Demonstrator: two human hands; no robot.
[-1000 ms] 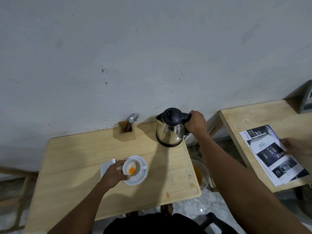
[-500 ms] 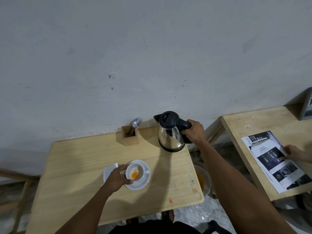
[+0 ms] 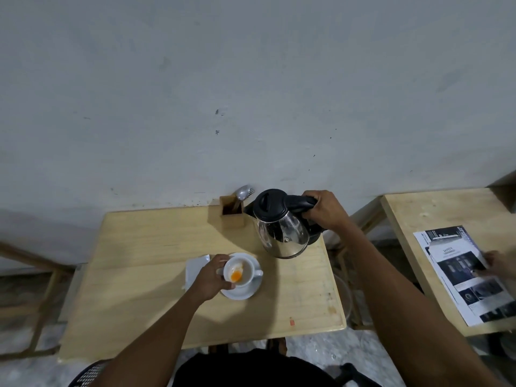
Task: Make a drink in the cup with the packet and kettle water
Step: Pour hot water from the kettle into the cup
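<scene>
A white cup (image 3: 242, 270) with orange powder in its bottom stands on a white saucer (image 3: 243, 292) on the wooden table (image 3: 145, 247). My left hand (image 3: 212, 277) grips the cup's left rim. My right hand (image 3: 325, 209) is closed around the black handle of a steel kettle (image 3: 282, 227) with a black lid, held above the table's back right, its spout pointing left. A white packet (image 3: 195, 268) lies flat just left of the saucer, partly hidden by my left hand.
A wooden holder (image 3: 232, 213) with a spoon and fork stands at the back, just left of the kettle, against the grey wall. A second wooden table (image 3: 446, 208) on the right carries a printed leaflet (image 3: 463, 272), with another person's hand (image 3: 499, 262) on it.
My right hand has lifted the kettle off the table and brought it forward, toward the cup. My left hand has stayed on the cup.
</scene>
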